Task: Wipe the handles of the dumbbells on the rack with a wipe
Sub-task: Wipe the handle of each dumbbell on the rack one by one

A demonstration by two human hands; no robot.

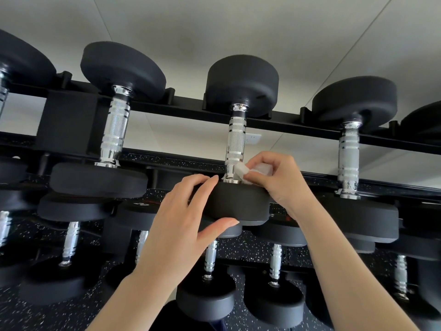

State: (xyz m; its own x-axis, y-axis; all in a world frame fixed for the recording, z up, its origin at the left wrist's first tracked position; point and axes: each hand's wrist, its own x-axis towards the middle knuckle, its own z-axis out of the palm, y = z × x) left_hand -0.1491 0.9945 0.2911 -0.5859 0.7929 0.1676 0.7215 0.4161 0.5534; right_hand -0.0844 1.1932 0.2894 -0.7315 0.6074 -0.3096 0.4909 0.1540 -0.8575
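Left hand (181, 218) grips the black rubber dumbbell head (238, 201); right hand (274, 177) pinches the folded white wipe (243, 172) against the knurled chrome handle (236, 139): best wrapped round, stroked upward.

dumbbell (238, 144): black heads, knurled chrome handle, on rack (186, 106) | wipe (248, 172): white, crumpled, at handle's base

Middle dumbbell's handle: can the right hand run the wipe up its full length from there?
Probably yes. The right hand pinches the wipe against the foot of the handle, and the chrome above is bare. The left hand grips only the near head.
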